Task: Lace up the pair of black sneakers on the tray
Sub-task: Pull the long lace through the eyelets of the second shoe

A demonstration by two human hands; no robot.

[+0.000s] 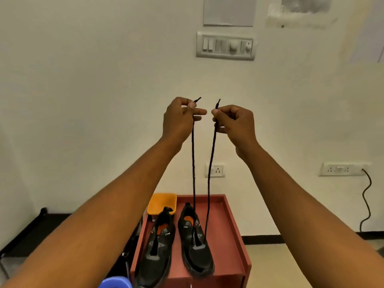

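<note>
Two black sneakers with orange insoles lie side by side on a red tray (230,229), toes toward me. One black lace (209,169) runs through the lowest eyelets of the right sneaker (195,244). Both lace ends are pulled straight up, taut, to about the same height. My left hand (179,119) pinches the left end near its tip. My right hand (234,123) pinches the right end the same way. The left sneaker (155,256) has no lace in it.
An orange bin (163,203) stands at the tray's far left corner. A blue object (115,282) shows at the bottom edge. A dark bench (31,231) lies to the left. The white wall carries a switch panel (225,45), sockets and a black cable (366,202).
</note>
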